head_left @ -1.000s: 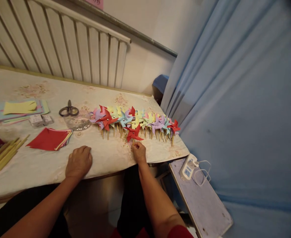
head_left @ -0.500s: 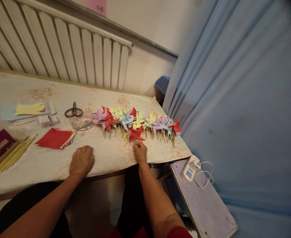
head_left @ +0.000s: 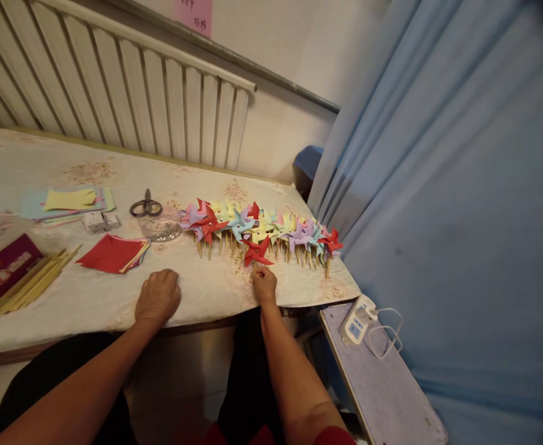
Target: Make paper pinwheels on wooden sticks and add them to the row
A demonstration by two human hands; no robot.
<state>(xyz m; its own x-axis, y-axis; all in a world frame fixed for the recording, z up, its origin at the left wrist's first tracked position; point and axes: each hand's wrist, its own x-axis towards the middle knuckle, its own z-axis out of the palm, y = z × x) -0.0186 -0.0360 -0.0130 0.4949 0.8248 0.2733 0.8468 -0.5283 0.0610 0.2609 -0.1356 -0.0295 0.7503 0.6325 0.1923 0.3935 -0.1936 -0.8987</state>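
Observation:
A red paper pinwheel on a thin stick is pinched in my right hand, near the table's front edge. Just behind it lie several finished pinwheels in purple, blue, yellow and red, side by side in a row with their sticks toward me. My left hand rests on the tablecloth with its fingers curled under; whether anything is inside cannot be seen. Beyond that hand is a stack of square paper sheets, red on top. A clear dish of small metal pieces sits behind the stack.
Black-handled scissors, small white boxes and coloured paper strips lie farther back. At left, a bundle of sticks lies by a purple box. A power strip rests on the low stool beside a blue curtain.
The view has shifted slightly left, so more of the purple box shows. Both hands keep their places, and the red pinwheel stays in my right hand.

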